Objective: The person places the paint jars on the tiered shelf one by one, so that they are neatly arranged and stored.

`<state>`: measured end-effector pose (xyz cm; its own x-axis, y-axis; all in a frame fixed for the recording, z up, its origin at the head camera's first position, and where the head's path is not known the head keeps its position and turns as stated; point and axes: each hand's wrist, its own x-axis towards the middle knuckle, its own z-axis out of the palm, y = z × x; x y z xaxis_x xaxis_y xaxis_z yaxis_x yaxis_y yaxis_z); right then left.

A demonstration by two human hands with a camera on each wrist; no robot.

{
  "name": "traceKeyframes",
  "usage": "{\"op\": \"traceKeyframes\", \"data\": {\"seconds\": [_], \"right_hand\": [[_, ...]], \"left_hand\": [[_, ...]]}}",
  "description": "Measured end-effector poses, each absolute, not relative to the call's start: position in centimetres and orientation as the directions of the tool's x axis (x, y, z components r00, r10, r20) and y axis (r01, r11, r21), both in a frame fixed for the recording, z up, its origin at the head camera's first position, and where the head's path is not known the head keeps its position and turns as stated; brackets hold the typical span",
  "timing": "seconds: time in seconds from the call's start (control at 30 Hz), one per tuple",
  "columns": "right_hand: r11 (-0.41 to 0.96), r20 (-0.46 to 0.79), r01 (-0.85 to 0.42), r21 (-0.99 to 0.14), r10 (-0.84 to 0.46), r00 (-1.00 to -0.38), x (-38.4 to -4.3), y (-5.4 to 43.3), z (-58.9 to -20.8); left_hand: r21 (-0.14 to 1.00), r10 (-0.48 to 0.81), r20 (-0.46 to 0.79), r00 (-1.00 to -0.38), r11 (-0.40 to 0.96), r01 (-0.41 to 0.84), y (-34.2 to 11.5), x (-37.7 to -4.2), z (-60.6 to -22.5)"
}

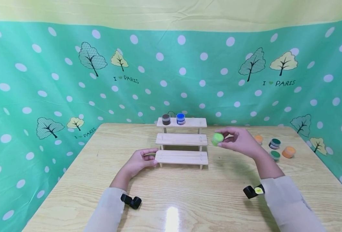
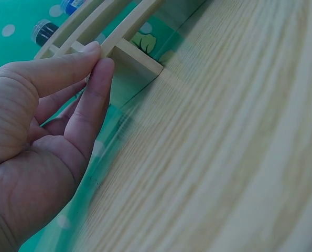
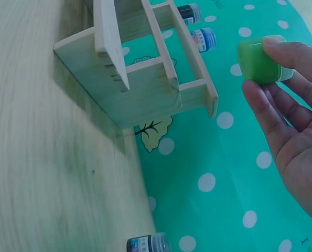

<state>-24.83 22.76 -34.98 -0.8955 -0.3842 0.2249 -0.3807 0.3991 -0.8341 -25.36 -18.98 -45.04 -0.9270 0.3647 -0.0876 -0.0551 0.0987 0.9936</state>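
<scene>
A three-tier wooden display shelf (image 1: 181,157) stands on the table. My left hand (image 1: 140,162) pinches the left end of its lowest tier between thumb and finger; the left wrist view shows this hand (image 2: 45,115) at the board's corner. With thumb and fingers, my right hand (image 1: 241,142) holds a light green paint jar (image 1: 217,139) in the air, just right of the middle tier. In the right wrist view that green jar (image 3: 259,62) is tilted. On the top tier sit a black paint jar (image 1: 166,120) and a blue paint jar (image 1: 180,119), side by side.
Right of the right hand, several jars stand on the table (image 1: 171,190): an orange jar (image 1: 288,152), a dark green jar (image 1: 274,143), a green jar (image 1: 275,155) and another orange jar (image 1: 258,139). A dotted teal cloth (image 1: 171,74) hangs behind.
</scene>
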Motion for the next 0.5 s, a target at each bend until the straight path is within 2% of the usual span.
{"op": "traceKeyframes", "data": {"seconds": [0.13,0.37,0.5], "right_hand": [[0.399,0.199,-0.357,-0.845,-0.385,-0.901,-25.3,22.4,-34.5],[0.418,0.259,-0.436,-0.797,-0.415,-0.872,-26.4,21.6,-34.0],[0.425,0.235,-0.413,-0.806,-0.411,-0.881,-26.8,21.1,-33.7]], "left_hand": [[0.994,0.367,-0.088,-0.926,0.096,-0.056,-19.0,-25.3,-45.0],[0.993,0.371,-0.088,-0.924,0.107,-0.052,-19.0,-25.4,-44.9],[0.992,0.372,-0.092,-0.924,0.111,-0.055,-19.1,-25.4,-44.9]]}}
